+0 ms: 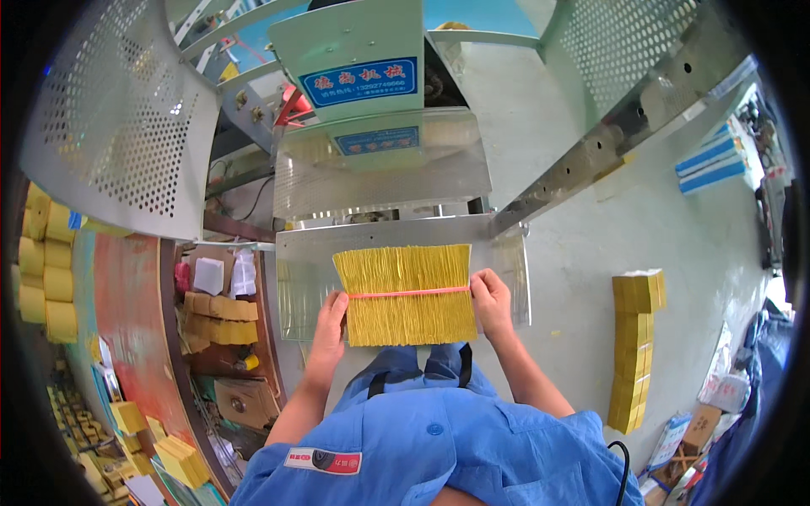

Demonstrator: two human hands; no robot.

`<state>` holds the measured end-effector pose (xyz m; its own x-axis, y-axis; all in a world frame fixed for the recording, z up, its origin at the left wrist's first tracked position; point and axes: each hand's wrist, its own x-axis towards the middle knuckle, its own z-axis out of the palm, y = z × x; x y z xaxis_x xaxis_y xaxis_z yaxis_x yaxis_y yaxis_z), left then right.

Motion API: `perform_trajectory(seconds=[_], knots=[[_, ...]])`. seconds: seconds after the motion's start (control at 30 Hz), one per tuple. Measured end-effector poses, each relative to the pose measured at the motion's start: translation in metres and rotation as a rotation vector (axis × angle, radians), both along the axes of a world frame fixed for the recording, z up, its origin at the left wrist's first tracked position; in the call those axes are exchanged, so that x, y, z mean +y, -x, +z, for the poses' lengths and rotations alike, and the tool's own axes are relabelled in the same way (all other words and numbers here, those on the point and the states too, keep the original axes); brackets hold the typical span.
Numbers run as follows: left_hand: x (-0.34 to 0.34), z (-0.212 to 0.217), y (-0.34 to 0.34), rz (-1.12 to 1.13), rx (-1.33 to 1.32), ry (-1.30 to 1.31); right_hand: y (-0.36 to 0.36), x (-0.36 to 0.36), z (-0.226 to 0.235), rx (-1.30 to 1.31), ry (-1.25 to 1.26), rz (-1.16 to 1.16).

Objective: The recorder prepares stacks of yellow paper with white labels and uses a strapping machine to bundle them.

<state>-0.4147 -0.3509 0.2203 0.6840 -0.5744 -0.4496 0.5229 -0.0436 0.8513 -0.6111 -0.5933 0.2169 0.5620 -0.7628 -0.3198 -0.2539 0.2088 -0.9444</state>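
Left hand (pixel 327 325) presses flat against the near left side of a thick yellow paper bundle (pixel 405 295), fingers stretched along its edge, gripping by pressure. Right hand (pixel 491 302) mirrors it on the opposite side, fingers curled onto the edge where a pink rubber band (pixel 409 293) crosses the stack. Between the 2 hands the bundle lies on a perforated metal tray (pixel 295 287), just ahead of the blue-clad knees. Beyond the fingertips rises a pale green machine (pixel 359 51). Well off past the right hand, a column of yellow stacks (pixel 634 346) stands on the floor.
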Motion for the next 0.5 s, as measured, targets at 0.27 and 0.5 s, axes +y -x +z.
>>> perform_trajectory(seconds=[0.27,0.5], knots=[[-0.038,-0.011,-0.035,-0.179,0.121,-0.094,-0.01,0.017,-0.066,-0.058,-0.006,-0.253],[-0.04,-0.024,-0.012,-0.334,0.142,0.041,0.018,0.058,-0.035,0.08,0.091,-0.286]])
